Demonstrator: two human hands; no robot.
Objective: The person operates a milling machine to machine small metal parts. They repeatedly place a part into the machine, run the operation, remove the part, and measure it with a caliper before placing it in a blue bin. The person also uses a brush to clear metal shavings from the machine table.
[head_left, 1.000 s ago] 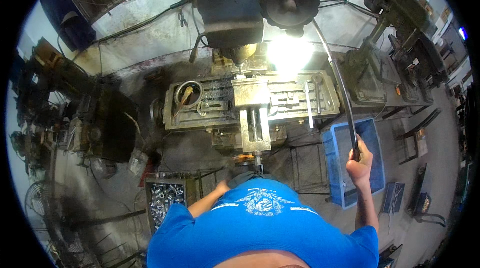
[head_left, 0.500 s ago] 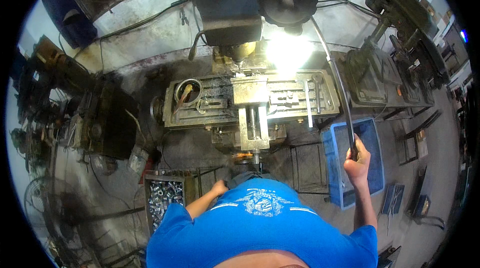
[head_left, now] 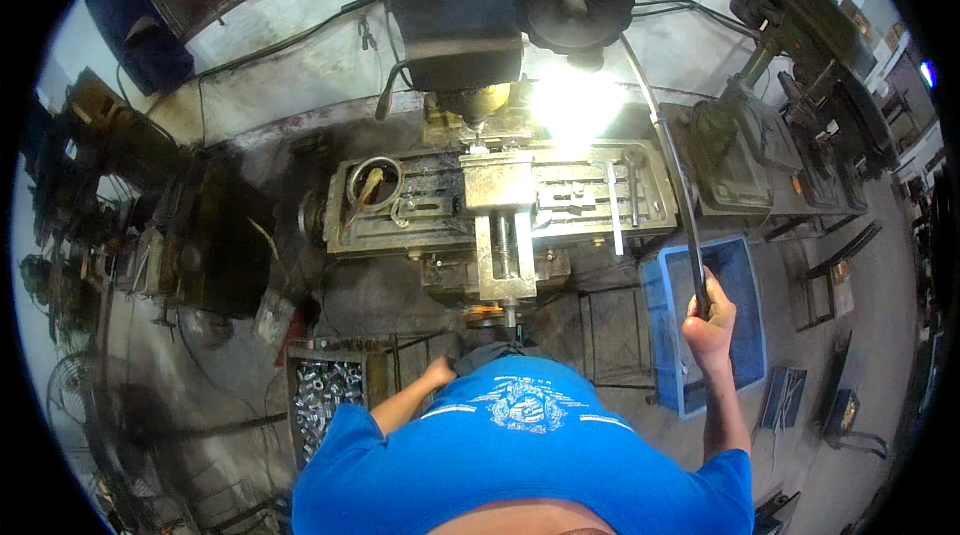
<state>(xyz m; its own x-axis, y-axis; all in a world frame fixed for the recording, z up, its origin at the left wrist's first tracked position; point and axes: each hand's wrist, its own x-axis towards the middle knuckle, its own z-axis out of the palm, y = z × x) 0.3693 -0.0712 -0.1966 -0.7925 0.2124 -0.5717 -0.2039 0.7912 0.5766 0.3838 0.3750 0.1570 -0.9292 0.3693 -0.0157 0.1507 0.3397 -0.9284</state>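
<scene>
1. Two hands are seen from above, at a milling machine in a cluttered workshop; a blue shirt fills the lower edge of the view.
2. The right hand point(head_left: 708, 320) is clamped around the dark grip of a long curved feed lever point(head_left: 668, 165), which arches up to a round black hub point(head_left: 573, 3) on the machine head point(head_left: 448, 10). The hand is held out to the person's right, above a blue plastic crate point(head_left: 745, 335) on the floor.
3. The left hand point(head_left: 438, 372) is kept low, close to the body, near the front of the machine below the vise; whether its fingers are closed on anything cannot be told, as they are partly hidden by the shirt.
4. A steel vise point(head_left: 503, 225) is mounted at the middle of the slotted machine tabletop point(head_left: 640, 205), right under the spindle point(head_left: 475, 110). It lies between the hands and further forward than both.
5. A round tin point(head_left: 373, 182) sits at the left of the tabletop, and loose tools lie at the right.
6. Risk, as a judgement: if the lever were pulled too hard, the cutter might be forced into the work and jam or break.
7. Risk: the left hand is near the machine's front controls and could be caught if the tabletop moved.
8. A box of small metal parts point(head_left: 325, 390) stands on the floor to the left.
</scene>
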